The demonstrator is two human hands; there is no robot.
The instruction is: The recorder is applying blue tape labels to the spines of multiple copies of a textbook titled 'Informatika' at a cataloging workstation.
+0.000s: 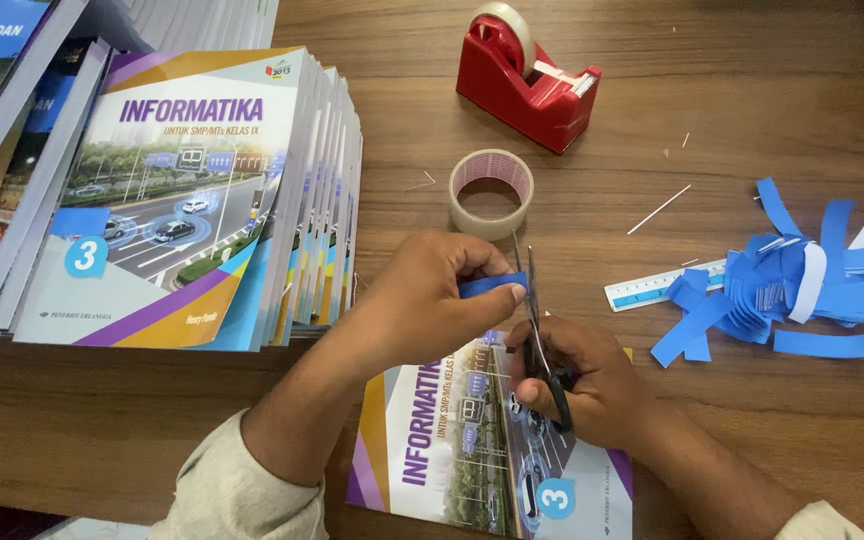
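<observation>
**While a blue strip is trimmed: cutting under way, with many pieces already made**

As the left hand (432, 290) pinches a short blue paper strip (492, 285) between thumb and forefinger, the right hand (577, 385) is closed through the handles of a pair of scissors (537, 330), whose blades point away from the person and stand at the strip's right-hand end. Whether the blades have bitten into the paper cannot be told from this view. Both hands work just above a textbook (482, 450) lying face up at the near edge of the wooden counter (752, 100); no blue strip can be made out on its cover, though the hands hide part of it.

Just beyond the hands lies a roll of clear tape (491, 192), flat on the counter, and farther back stands a red tape dispenser (524, 85). To the right, a loose pile of blue paper strips (792, 295) rests partly over a transparent ruler (652, 288), with thin white slivers scattered near it. To the left, a stack of identical textbooks (202, 200) is fanned out; the top copy bears a small blue patch on its cover, which may be an applied strip.

Judged from this layout, the cutting stage appears well advanced, given the size of the pile, while the near book appears not yet dealt with. How many books in the stack have strips cannot be told.
</observation>
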